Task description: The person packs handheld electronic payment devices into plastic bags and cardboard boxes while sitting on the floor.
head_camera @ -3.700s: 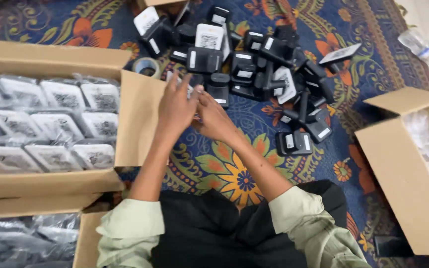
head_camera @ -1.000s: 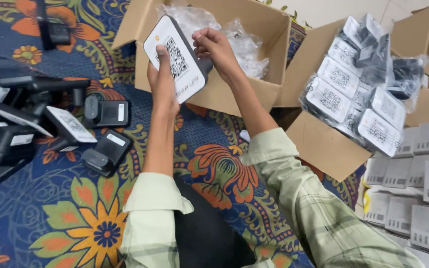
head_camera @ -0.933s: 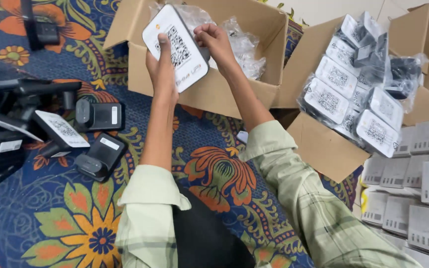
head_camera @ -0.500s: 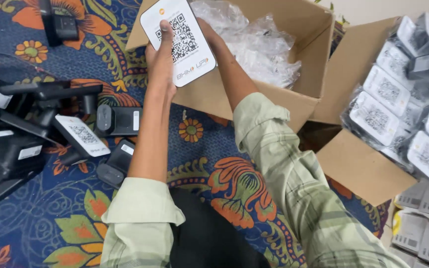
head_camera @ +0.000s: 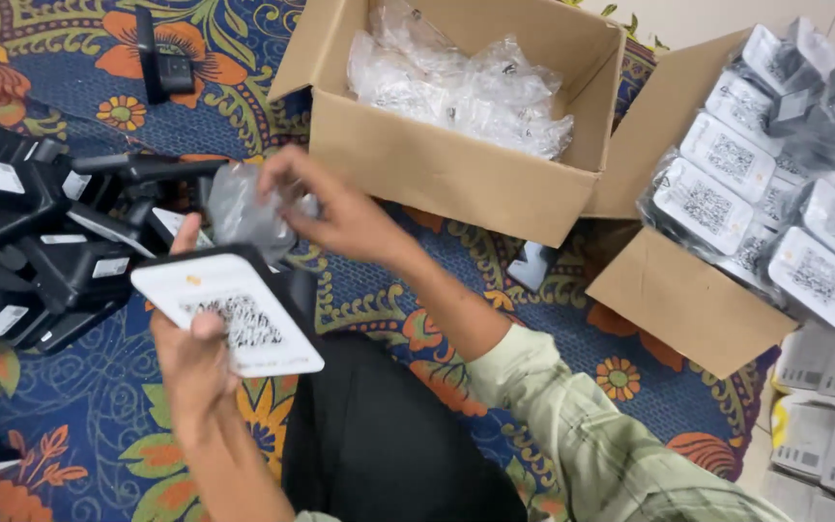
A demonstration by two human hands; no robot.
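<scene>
My left hand (head_camera: 190, 362) grips a flat device with a white face bearing a square code (head_camera: 229, 314), held tilted above my lap. My right hand (head_camera: 335, 208) pinches a clear plastic bag (head_camera: 244, 208) just above and to the right of the device. Behind the hands stands an open cardboard box (head_camera: 446, 169) filled with more clear plastic bags. A pile of black devices (head_camera: 41, 251) lies on the patterned rug to the left.
At the right an open cardboard box (head_camera: 688, 295) holds bagged white-faced devices (head_camera: 727, 184). Stacked grey-white cartons (head_camera: 828, 406) sit at the lower right. One black device (head_camera: 161, 63) stands alone at the top left. A blue floral rug (head_camera: 70, 464) covers the floor.
Both hands have come down from the box of bags toward my lap. My right hand now holds a plastic bag it did not hold before. The view has swung left.
</scene>
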